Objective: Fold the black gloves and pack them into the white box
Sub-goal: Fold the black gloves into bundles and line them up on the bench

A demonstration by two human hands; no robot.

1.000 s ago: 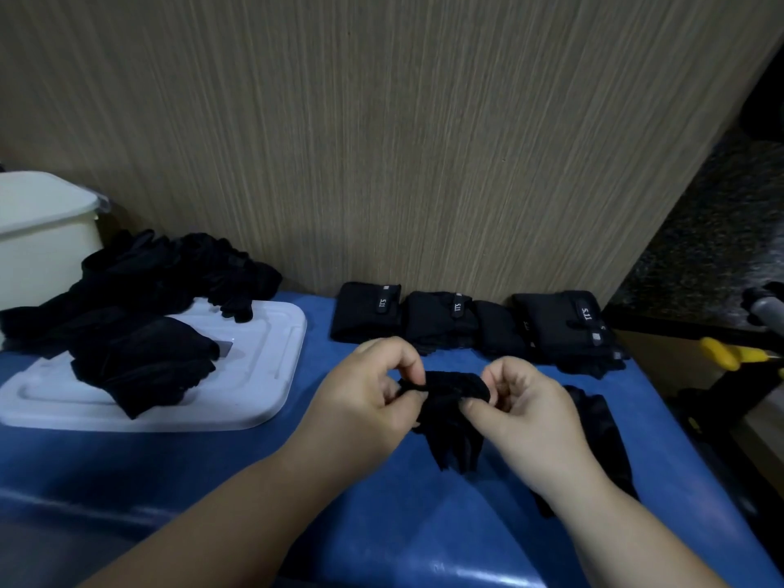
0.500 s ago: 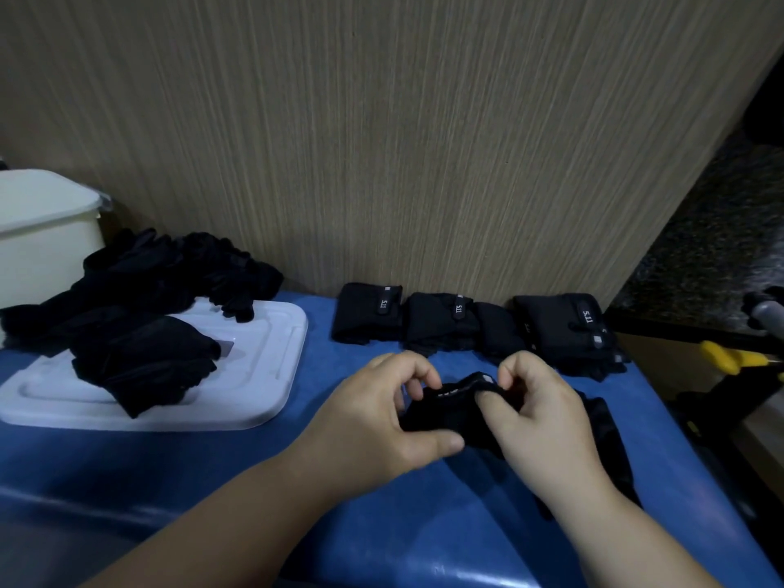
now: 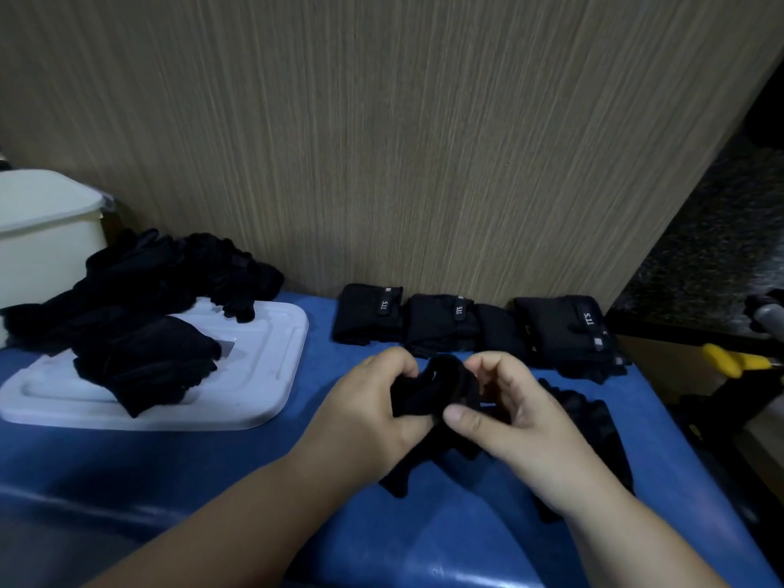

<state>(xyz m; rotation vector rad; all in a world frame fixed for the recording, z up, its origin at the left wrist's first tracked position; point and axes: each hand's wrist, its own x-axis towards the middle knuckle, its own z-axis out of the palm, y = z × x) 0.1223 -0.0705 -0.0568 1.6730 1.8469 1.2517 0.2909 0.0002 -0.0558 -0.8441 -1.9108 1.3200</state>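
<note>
closes hands tighter on black glove (image 3: 441, 384) vs 0.5 s ago, bunches it higher | pinches it with left hand (image 3: 365, 413) and right hand (image 3: 522, 422), right thumb across front | holds it over blue table (image 3: 212, 460), near centre | leaves folded gloves (image 3: 458, 324) in row at far wall (image 3: 382, 142), loose pile (image 3: 140, 316) on white lid (image 3: 263, 367) left, white box (image 3: 46, 235) far left

A bunched glove (image 3: 441, 384) was gripped between the left hand (image 3: 365, 413) and right hand (image 3: 522, 422). Folded gloves (image 3: 462, 322) lay just beyond them. The box (image 3: 42, 248) stood far left.
</note>
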